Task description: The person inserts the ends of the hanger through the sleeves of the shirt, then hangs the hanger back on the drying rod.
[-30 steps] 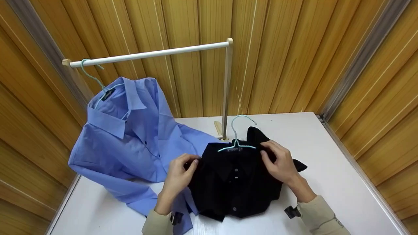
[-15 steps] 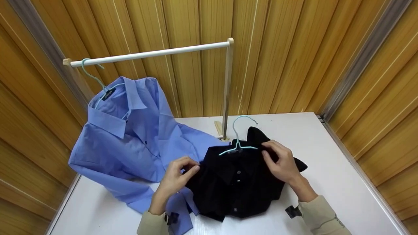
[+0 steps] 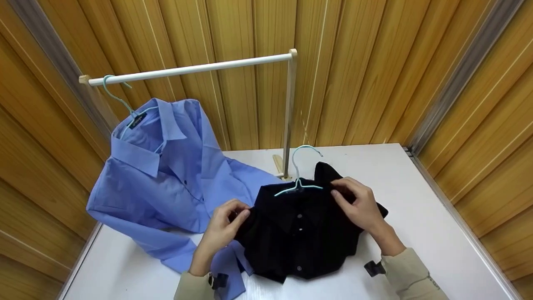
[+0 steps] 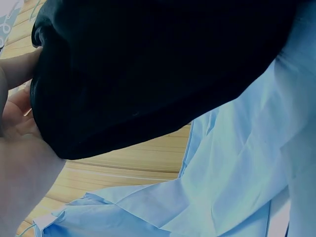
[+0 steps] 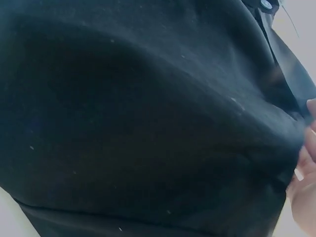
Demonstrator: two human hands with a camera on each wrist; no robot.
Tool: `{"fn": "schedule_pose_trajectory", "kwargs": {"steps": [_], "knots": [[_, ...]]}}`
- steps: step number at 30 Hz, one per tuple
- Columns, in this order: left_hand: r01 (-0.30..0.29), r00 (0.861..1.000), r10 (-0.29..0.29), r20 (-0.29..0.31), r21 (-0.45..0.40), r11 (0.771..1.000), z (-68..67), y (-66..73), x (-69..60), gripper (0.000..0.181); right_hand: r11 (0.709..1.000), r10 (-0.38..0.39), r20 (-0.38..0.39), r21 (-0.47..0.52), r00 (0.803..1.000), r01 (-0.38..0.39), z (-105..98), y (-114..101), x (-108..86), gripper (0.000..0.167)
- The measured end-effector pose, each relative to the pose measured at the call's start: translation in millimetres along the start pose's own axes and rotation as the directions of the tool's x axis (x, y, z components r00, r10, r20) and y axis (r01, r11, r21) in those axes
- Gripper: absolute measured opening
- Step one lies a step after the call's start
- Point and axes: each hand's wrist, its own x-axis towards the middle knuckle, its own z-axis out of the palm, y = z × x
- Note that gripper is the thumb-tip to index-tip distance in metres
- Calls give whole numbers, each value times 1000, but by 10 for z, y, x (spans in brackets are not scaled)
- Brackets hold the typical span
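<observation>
A black button-up shirt (image 3: 287, 233) is held over the white table, its collar toward the back. A light-teal wire hanger (image 3: 298, 183) sits in its neck, hook pointing up and away. My left hand (image 3: 222, 223) pinches the shirt's left-hand shoulder between thumb and fingers. On the opposite shoulder, my right hand (image 3: 359, 204) pinches the cloth the same way. In the left wrist view the black cloth (image 4: 148, 64) hides most of the fingers. Black fabric (image 5: 148, 128) fills the right wrist view, with only part of the right hand (image 5: 305, 173) at its edge.
A small clothes rack with a white rail (image 3: 191, 71) stands behind. From its left end hangs a blue shirt (image 3: 166, 179) on another teal hanger (image 3: 120, 100). A blue sleeve spreads over the white table (image 3: 424, 200) near my left hand. Wood-look panels (image 3: 354, 75) enclose the table.
My left hand has moved slightly down and left with its side of the black shirt. The hanger shifts a little right, then back left. My right hand stays nearly still.
</observation>
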Motion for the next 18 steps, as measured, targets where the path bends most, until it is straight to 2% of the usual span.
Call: {"fn": "schedule_pose_trajectory", "kwargs": {"steps": [6, 11, 14, 18], "knots": [[8, 998, -7, -68, 23, 1000, -9, -10, -39, 12, 994, 79, 16, -81, 997, -77, -37, 207, -67, 27], [26, 991, -20, -130, 45, 999, -37, 75, -50, 13, 990, 107, -25, -91, 994, -109, -70, 181, -65, 26], [29, 988, -22, -154, 46, 999, -72, 133, -59, 11, 987, 125, -53, -97, 991, -130, -103, 256, -91, 28], [46, 983, -36, -178, 51, 998, -135, 85, -111, 11, 981, 147, -68, -119, 987, -154, -167, 418, -146, 32]]}}
